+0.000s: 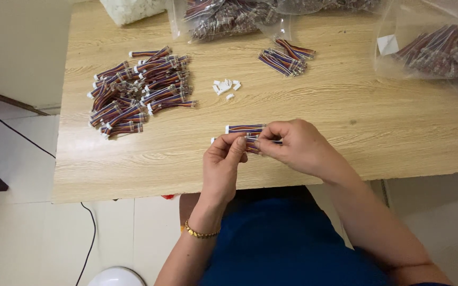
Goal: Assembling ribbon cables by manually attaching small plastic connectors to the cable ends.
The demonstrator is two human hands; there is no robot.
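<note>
Both hands, left [223, 159] and right [298, 145], pinch a short multicoloured wire harness [255, 144] over the wooden desk [345, 116]; big finished pile [139, 90] left, small unfinished bundle [286, 55] and white plastic connectors [226, 87] remain.

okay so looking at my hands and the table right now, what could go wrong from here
1. Both hands, left hand and right hand, pinch one short wire harness above the table edge; a slipped grip could drop it to the floor.
2. The small white connectors lie loose and could scatter if a sleeve or hand brushes them.
3. The finished pile sits near the table's left side; a nudge might push pieces off.
</note>
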